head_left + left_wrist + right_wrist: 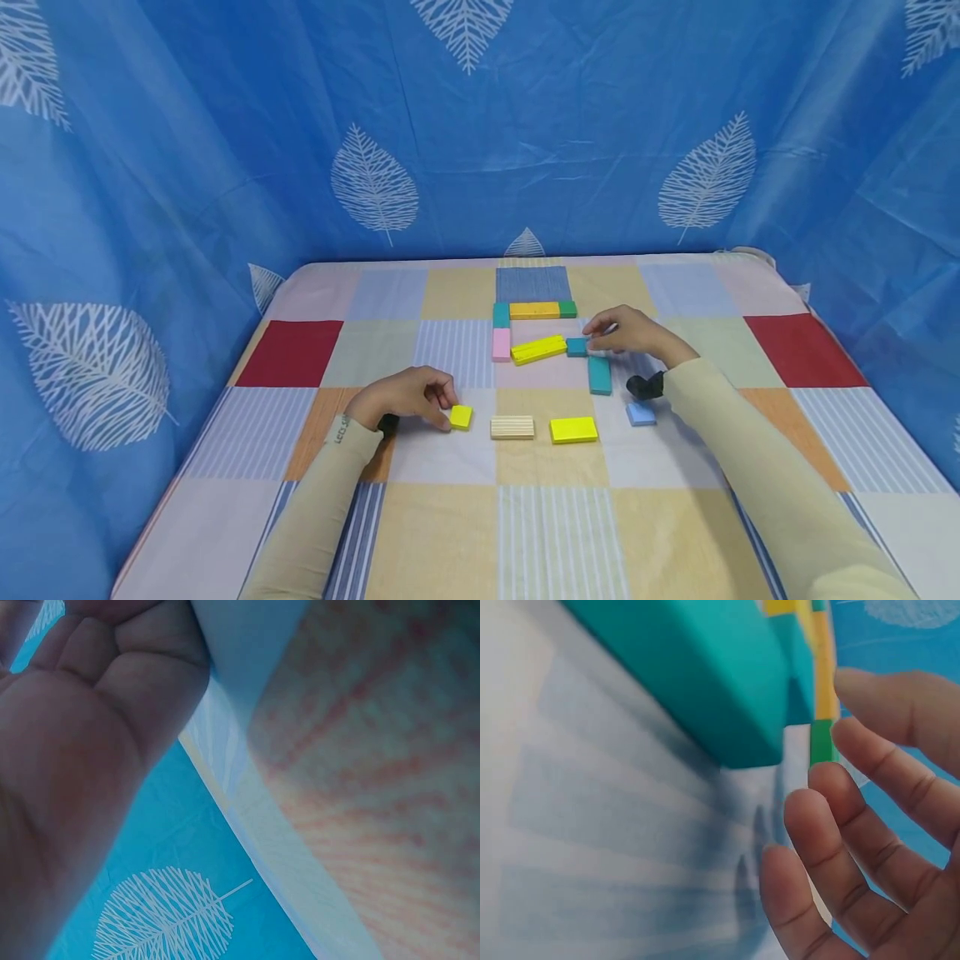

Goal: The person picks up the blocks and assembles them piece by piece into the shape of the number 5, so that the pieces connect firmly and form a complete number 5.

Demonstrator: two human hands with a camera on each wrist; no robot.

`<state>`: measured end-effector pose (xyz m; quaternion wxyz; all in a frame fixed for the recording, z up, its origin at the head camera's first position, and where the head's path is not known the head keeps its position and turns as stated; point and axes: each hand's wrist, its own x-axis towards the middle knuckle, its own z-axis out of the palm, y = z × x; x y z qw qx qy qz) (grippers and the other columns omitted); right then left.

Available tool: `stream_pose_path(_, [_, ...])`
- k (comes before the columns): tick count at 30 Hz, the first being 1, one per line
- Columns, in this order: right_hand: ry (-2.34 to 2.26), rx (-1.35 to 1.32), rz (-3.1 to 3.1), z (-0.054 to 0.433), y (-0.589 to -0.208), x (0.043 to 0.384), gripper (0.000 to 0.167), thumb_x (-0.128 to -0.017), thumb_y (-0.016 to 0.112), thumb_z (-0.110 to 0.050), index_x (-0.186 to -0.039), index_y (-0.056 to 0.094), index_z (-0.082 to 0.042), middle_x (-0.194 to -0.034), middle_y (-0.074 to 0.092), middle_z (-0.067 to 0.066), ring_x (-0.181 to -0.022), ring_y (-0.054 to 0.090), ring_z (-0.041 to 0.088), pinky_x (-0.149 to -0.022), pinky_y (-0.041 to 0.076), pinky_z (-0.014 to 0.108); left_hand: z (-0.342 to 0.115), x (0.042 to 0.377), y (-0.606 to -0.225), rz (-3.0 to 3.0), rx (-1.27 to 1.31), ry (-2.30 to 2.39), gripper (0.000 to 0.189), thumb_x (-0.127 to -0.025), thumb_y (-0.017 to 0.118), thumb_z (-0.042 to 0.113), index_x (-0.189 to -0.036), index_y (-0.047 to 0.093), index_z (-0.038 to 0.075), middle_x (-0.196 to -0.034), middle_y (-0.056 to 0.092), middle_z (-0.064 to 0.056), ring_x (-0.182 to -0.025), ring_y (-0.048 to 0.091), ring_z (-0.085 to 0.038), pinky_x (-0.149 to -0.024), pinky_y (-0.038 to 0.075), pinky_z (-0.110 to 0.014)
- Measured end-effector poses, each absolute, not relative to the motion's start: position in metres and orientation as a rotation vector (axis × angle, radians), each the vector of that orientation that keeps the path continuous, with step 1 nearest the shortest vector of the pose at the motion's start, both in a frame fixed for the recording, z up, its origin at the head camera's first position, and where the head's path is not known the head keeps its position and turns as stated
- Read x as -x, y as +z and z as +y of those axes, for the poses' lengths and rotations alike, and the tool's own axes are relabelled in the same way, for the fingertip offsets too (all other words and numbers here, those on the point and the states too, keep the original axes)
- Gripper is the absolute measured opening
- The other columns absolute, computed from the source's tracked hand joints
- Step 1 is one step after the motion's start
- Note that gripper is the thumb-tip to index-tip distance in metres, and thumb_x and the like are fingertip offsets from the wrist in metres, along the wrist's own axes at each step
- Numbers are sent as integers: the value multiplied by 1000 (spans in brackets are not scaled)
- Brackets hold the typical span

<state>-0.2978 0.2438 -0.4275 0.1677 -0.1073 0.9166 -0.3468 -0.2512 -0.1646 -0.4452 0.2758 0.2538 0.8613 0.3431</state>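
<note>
A blue leaf-print curtain (pixel 525 192) hangs behind a patchwork cloth (pixel 555 533). Over the cloth, the right hand (pixel 630 332) has its fingers parted and gently bent, with nothing between them in its wrist view; the left hand (pixel 408 393) is curled, thumb and forefinger brought forward. A long yellow block (pixel 538 350) lies aslant to the left of the right hand, and a long teal block (pixel 600 377) lies on that hand's near side. Of the smaller pieces, a short teal block (pixel 577 347) sits right at the right hand's fingertips, ungripped. A small yellow block (pixel 461 417) meets the left thumb and forefinger along its left side — whether pinched or only touched, I cannot tell.
</note>
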Motion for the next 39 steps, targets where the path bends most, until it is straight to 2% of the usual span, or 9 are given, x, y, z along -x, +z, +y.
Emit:
stream_pose_path(5, [-1065,304,2645,247,-423,287,33,-107,68,-15,-133,71,4,-133,69,23,-109,62,35,-92,58,42,-165,251,-444,2306,-691,929,24,-83,92,4,-94,72,11,-90,63,0,-86,58,-16,-82,50,-28])
stream_pose_path(11, [-1208,275,2671,251,-415,271,36,-109,65,-17,-138,68,4,-138,66,25,-117,63,38,-100,56,47,-165,251,-444,2295,-696,935,24,-83,92,4,-95,73,10,-91,63,0,-87,58,-16,-82,51,-28])
stream_pose_path(14, [-1289,262,2681,252,-414,262,36,-110,65,-17,-139,67,4,-141,64,26,-116,64,38,-99,56,39,-164,251,-444,2296,-697,931,23,-83,92,4,-94,72,10,-91,63,0,-87,59,-16,-82,51,-27])
stream_pose_path(18, [-1395,227,2680,253,-417,251,36,-110,64,-16,-139,67,6,-141,64,27,-113,65,39,-90,53,24,-163,250,-444,2286,-709,943,23,-83,91,3,-94,72,8,-91,63,-1,-86,58,-17,-82,51,-27])
stream_pose_path(22, [-1488,192,2652,255,-420,243,37,-110,65,-16,-139,65,7,-141,64,27,-114,64,40,-86,53,19,-163,248,-445,2284,-716,946,23,-84,91,2,-94,71,8,-91,62,-1,-85,57,-16,-81,51,-28])
stream_pose_path(29, [-1500,185,2620,265,-421,238,40,-107,69,-14,-141,64,6,-144,63,26,-118,62,37,-92,52,22,-165,245,-446,2297,-719,955,23,-83,91,1,-94,71,7,-90,62,-1,-83,57,-15,-80,51,-28])
stream_pose_path(39, [-1363,223,2554,278,-441,237,45,-100,77,-15,-139,66,6,-139,65,27,-111,64,33,-90,55,29,-164,246,-446,2288,-733,969,23,-83,91,1,-93,71,6,-90,63,-1,-84,57,-16,-80,51,-28])
